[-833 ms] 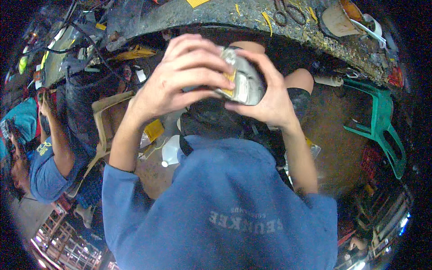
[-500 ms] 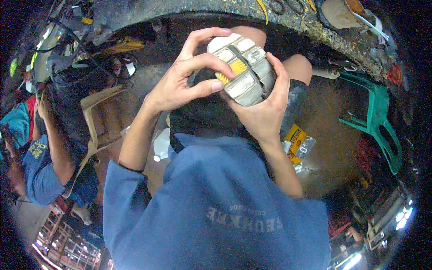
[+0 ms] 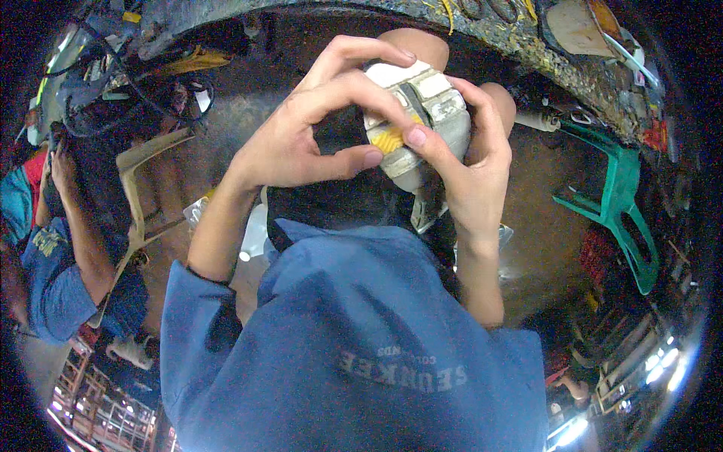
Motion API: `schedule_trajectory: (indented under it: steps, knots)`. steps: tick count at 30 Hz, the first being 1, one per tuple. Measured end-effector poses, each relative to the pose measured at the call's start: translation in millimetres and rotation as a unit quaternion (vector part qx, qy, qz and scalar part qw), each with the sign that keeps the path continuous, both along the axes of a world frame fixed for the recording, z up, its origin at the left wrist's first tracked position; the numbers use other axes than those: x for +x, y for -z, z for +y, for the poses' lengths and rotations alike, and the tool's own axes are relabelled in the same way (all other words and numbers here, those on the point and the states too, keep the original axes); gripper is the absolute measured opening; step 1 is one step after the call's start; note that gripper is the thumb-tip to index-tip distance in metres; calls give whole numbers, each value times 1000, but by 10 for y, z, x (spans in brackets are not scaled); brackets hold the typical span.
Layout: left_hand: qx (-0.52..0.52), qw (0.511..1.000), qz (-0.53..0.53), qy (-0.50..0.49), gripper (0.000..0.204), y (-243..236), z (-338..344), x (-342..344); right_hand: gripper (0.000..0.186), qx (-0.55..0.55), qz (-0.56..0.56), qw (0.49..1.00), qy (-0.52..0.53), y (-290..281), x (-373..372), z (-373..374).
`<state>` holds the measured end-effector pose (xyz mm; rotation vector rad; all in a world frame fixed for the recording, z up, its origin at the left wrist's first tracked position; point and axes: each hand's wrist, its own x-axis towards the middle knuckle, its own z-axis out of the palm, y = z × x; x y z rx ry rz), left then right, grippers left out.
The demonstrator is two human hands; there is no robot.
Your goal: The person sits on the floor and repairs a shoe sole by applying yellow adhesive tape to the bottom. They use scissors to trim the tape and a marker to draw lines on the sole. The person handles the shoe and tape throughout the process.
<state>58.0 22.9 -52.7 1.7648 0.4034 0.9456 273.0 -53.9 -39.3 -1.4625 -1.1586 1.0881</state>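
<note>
A white-and-grey shoe sole point(image 3: 407, 169), split into blocks by grooves with a dark strip and a yellow ridged patch, is held up in front of my lap. My left hand point(image 3: 309, 132) curls over its upper left, index and middle fingertips on it and thumb by its lower left edge. My right hand point(image 3: 478, 166) wraps round the right side, fingers along the edge and thumb lying across the face near the yellow patch. More of the shoe hangs below, partly hidden behind the right hand.
A cluttered bench point(image 3: 520, 56) crosses the top, with scissors and a dirty container point(image 3: 572, 30). A beige plastic chair point(image 3: 135, 200) is left, a green one point(image 3: 621, 218) right. A co-worker point(image 3: 60, 279) sits at far left. Cables point(image 3: 98, 68), a plastic jug point(image 3: 254, 233) and scraps lie around.
Both hands have moved slightly right with the sole, which has turned to show its grooved face. My right thumb has risen from below onto that face.
</note>
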Motion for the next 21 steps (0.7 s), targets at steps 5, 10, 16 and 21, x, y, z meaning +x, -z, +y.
schedule_trajectory:
  steps: [5,10,16,21]
  knots:
    - [-319,915,-228,-97,75,35,-434,288,63,-3,40,998,54,-69,45,-119]
    - [-317,930,-34,-185,60,-108,-765,330,64,15,71,992,105,-89,116,-233]
    - [-389,890,-87,-220,49,-185,-981,537,66,34,63,989,127,-60,198,-386]
    - [-346,904,-75,-240,42,-184,-1025,600,69,39,85,986,136,-25,223,-457]
